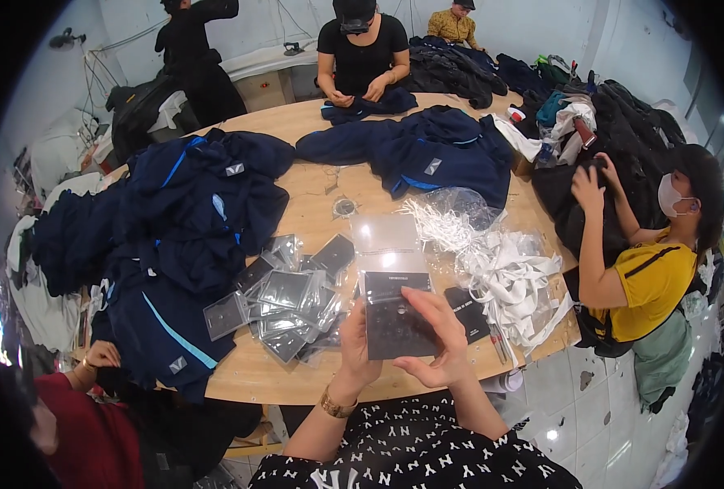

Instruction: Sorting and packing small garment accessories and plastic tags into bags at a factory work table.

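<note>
Above the table's near edge I hold a flat black card (pixel 396 326) with small print near its top. A transparent plastic sleeve (pixel 385 240) extends upward past it, catching the light. My left hand (pixel 359 346) grips the card's left side. Along its right side lies my right hand (pixel 439 336), fingers over the upper corner and thumb near the bottom edge. Just left of my hands sits a loose pile of dark cards in transparent sleeves (pixel 287 297). Another black card (pixel 466 314) lies to the right, partly behind my right hand.
White straps and cords (pixel 513 281) are heaped on the wooden table (pixel 321 191) at right. Navy garments (pixel 191 204) cover its left side, with more navy garments (pixel 435 155) across the far middle. Co-workers stand at the far side (pixel 364 57) and right (pixel 651 261); a red sleeve (pixel 89 432) shows lower left.
</note>
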Action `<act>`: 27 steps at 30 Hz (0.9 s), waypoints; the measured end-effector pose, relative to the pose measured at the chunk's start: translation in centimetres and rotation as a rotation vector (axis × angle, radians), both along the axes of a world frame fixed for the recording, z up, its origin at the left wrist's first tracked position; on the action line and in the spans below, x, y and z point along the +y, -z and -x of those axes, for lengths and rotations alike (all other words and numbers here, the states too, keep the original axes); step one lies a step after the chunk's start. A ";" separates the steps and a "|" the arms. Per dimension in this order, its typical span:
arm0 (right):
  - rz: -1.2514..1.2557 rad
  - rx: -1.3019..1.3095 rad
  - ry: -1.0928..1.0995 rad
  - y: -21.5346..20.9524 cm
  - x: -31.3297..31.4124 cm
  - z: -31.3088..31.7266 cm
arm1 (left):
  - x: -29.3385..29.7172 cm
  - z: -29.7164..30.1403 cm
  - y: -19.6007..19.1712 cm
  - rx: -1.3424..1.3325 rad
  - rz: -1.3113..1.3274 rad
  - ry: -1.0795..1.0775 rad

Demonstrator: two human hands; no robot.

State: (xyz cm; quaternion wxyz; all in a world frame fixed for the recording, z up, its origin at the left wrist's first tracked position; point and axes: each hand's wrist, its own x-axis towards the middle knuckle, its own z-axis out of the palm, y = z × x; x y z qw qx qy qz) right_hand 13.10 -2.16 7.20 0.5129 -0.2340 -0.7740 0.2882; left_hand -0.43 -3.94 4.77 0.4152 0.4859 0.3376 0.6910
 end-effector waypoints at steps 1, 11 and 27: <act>0.000 -0.002 0.002 -0.2 0.0 0.0 | 0.1 -0.1 0.0 -0.002 0.000 0.002; 0.079 -0.040 -0.075 -0.6 -0.1 -0.3 | 0.0 -0.3 1.0 0.095 0.067 0.075; 0.212 0.164 0.067 1.4 0.3 -0.9 | -0.8 -0.8 1.6 0.193 0.113 0.081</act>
